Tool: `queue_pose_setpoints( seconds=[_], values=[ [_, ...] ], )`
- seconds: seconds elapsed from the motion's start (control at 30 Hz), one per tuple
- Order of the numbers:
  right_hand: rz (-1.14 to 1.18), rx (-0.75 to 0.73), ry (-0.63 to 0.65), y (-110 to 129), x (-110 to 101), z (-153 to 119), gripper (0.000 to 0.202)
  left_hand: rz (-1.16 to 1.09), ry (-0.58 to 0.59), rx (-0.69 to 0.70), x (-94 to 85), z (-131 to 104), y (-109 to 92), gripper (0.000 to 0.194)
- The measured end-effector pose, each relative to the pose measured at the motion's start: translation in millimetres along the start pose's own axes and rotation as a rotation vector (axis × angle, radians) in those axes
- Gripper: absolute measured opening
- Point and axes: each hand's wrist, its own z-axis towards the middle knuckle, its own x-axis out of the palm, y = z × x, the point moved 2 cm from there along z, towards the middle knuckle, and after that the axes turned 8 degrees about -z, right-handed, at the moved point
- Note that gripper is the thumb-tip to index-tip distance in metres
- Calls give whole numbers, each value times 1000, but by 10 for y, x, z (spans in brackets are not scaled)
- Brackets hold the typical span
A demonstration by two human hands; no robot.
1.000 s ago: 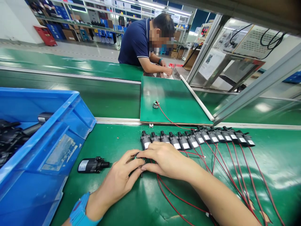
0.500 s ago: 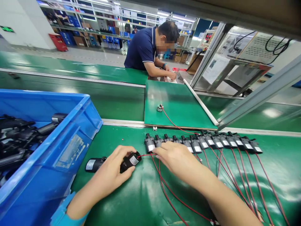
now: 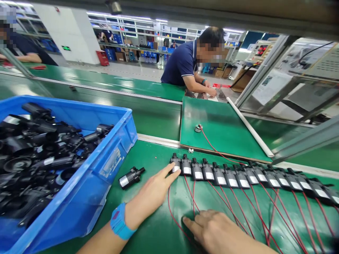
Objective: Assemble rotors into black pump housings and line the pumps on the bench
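Observation:
A row of small black pumps (image 3: 208, 171) with white labels stands on the green bench, red wires (image 3: 222, 194) trailing from them toward me. At the row's left end, my left hand (image 3: 153, 188) has its fingers stretched out and apart, touching the end pump (image 3: 176, 166). My right hand (image 3: 212, 227) rests low over the bench beside the red wires, one finger pointing left; its other fingertips are hidden. A single red wire curves from the end pump toward this hand. Left of my left hand, another black pump (image 3: 131, 177) lies by itself.
A blue bin (image 3: 106, 173) heaped with black pumps stands at left. Beyond the bench, a green board (image 3: 214, 123) carries a small round metal part (image 3: 198, 128) with a red wire. A white tube (image 3: 250, 127) edges the board. A co-worker (image 3: 182, 63) leans over the far side.
The black pump from my left hand now sits at the row's left end. My right hand has moved from the row down toward me. The view has swung left.

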Motion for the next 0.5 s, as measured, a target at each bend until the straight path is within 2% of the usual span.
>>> queue_pose_setpoints(
  seconds=[0.07, 0.13, 0.2, 0.27, 0.33, 0.43, 0.5],
  values=[
    [98, 54, 70, -113, -121, 33, 38, 46, -24, 2, -137, -27, -18, 54],
    [218, 161, 98, -338, -294, 134, 29, 193, -139, -118, -372, -121, 9, 44],
    [269, 320, -12, -695, -441, 299, 24, 414, -245, -330, -604, -277, 100, 46],
    [238, 481, -205, -1146, -498, 494, 30, 581, -242, -453, -727, -427, 239, 50],
    [185, 636, -319, -1613, -451, 700, 41, 612, -186, -413, -719, -505, 385, 43],
    [139, 847, -306, -2162, -306, 1015, 57, 492, -143, -312, -609, -486, 525, 27],
    [142, 906, -280, -2362, -239, 1199, 56, 356, -88, -346, -552, -433, 554, 22]
  ],
)
